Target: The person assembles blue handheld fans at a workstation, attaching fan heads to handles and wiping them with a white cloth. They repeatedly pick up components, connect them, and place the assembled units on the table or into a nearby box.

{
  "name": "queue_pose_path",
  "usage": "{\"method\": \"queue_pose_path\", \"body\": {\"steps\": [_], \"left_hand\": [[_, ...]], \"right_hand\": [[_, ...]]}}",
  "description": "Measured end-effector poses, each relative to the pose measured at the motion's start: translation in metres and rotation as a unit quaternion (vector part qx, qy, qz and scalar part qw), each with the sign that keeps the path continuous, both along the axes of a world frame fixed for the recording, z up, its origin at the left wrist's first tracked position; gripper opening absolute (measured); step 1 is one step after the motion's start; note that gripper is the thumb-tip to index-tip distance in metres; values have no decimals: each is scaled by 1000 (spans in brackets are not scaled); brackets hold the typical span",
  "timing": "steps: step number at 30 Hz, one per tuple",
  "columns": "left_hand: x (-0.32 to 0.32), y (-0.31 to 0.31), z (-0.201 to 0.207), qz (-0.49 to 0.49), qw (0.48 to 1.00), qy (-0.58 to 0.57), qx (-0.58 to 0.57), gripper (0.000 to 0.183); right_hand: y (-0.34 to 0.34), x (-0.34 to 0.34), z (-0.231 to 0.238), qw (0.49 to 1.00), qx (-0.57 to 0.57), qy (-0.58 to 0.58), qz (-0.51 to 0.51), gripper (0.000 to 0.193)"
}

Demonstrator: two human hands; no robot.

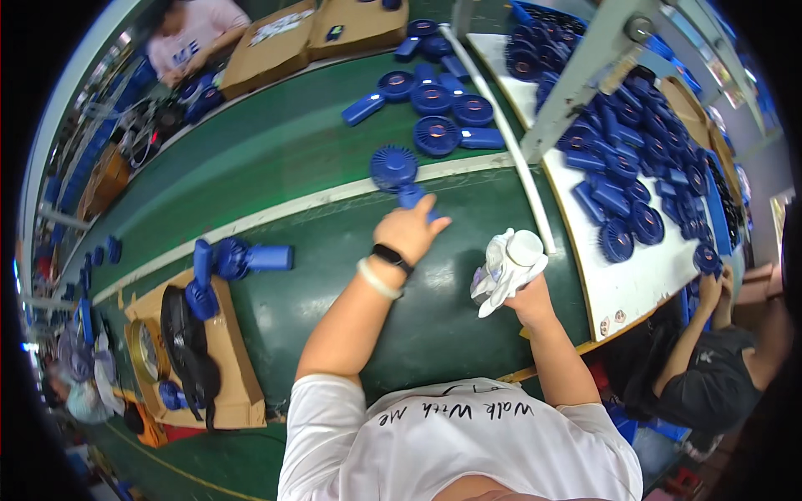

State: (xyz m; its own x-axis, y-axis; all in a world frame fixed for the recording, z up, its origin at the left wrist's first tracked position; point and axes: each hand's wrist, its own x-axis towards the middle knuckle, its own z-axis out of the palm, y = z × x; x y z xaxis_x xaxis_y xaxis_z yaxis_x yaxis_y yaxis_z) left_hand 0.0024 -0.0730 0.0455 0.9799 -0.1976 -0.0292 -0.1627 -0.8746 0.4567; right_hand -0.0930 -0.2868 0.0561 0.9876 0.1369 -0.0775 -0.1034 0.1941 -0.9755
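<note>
In the head view, looks straight down past a white shirt onto a dark green worktop (pixel 326 309). Reaches forward at the middle with the left hand (pixel 411 229), back of the hand up, thumb stretched out to the right, on the handle of a blue handheld fan (pixel 393 169). Cannot tell a full grip from a light touch there, with most of the fingers hidden. Wears a dark wristband (pixel 391 257) and a pale bracelet (pixel 378 280) on that arm. Points the round head of the fan away from the body, over the pale strip (pixel 313 203) along the edge of a green belt (pixel 251 146). Clutches in the right hand (pixel 531 299), closed, a crumpled white cloth (pixel 494 280) together with a white, round-topped container (pixel 525 246), well to the right of the fan. Just beyond that hand, a slanting white tube (pixel 499 125), and past it a white table (pixel 576 267) with a big heap of blue fans (pixel 631 154). On the belt ahead, a loose cluster of more fans (pixel 433 100). To the left, a shallow cardboard tray (pixel 238 367) with a black bag-like thing (pixel 188 346) and a round yellowish roll (pixel 144 351) inside, and blue fans (pixel 232 259) at the far corner. At far right, a co-worker in black (pixel 718 367), with raised hands near another fan; at upper left, a co-worker in pink (pixel 196 37) beside open cardboard boxes (pixel 368 33).
</note>
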Motion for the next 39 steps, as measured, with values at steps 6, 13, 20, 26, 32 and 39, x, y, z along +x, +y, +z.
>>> {"method": "queue_pose_path", "body": {"steps": [6, 13, 20, 26, 32, 39], "left_hand": [[-29, 50, 4, 42, 940, -69, -332, 54], [-99, 35, 43, 102, 678, 212, -697, 60], [-106, 42, 37, 25, 781, 22, -624, 59], [-92, 41, 40, 81, 816, -117, -560, 54], [-97, 46, 35, 97, 766, -86, -629, 49], [-96, 64, 43, -20, 469, 129, -874, 51]], "right_hand": [[-26, -14, -8, 998, -1, 64, -14, 70], [27, 3, 24, 959, -272, -71, 48, 76], [67, 32, 80, 688, -573, -443, -44, 43], [102, 23, 70, 595, -611, -511, -111, 19], [105, 18, 78, 587, -630, -503, -82, 26], [81, -4, 73, 770, -492, -383, 132, 45]]}}
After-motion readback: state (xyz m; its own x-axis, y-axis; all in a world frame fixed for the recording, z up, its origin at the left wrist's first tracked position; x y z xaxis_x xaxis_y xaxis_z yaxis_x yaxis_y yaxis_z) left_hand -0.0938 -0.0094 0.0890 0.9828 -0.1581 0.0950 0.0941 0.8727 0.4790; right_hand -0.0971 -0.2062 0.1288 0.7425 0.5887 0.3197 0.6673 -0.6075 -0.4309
